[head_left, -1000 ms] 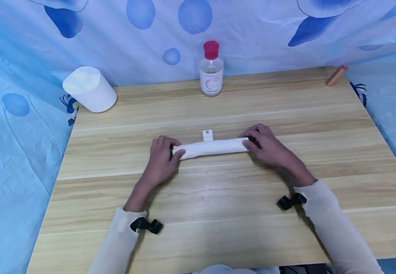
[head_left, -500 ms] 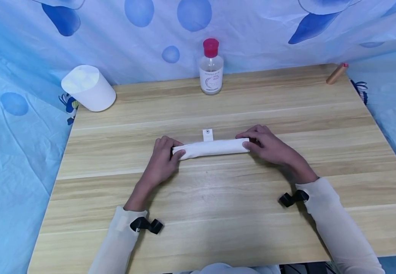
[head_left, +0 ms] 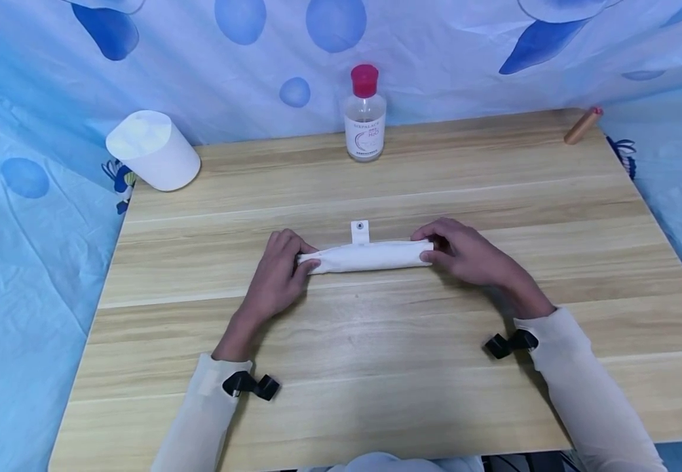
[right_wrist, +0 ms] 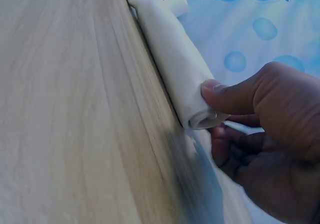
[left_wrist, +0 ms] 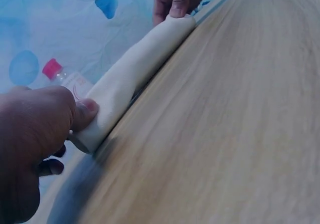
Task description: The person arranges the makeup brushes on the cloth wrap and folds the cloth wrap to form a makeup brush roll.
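Observation:
A white, soft-looking rolled-up sheet of material [head_left: 370, 256] lies crosswise in the middle of the table. From its far side a short white tab [head_left: 360, 231] with a round metal snap sticks out. My left hand [head_left: 278, 272] pinches the roll's left end, thumb on the near side. At the right end my right hand [head_left: 464, 255] pinches it too, fingers behind and thumb in front. Spiral layers show at the roll's end [right_wrist: 202, 120] in the right wrist view. The left wrist view has the left thumb [left_wrist: 86, 110] pressed on the roll.
On the wooden table [head_left: 352, 367], a white paper roll [head_left: 154, 154] stands at the back left. A clear bottle with a red cap [head_left: 365, 124] is at the back middle, a copper-coloured tube [head_left: 582, 126] at the back right corner. A blue patterned curtain [head_left: 435, 59] hangs behind.
The roll's right end and the right hand have shifted slightly to the right and toward the body. Both hands keep their hold, and the left hand stays nearly in place.

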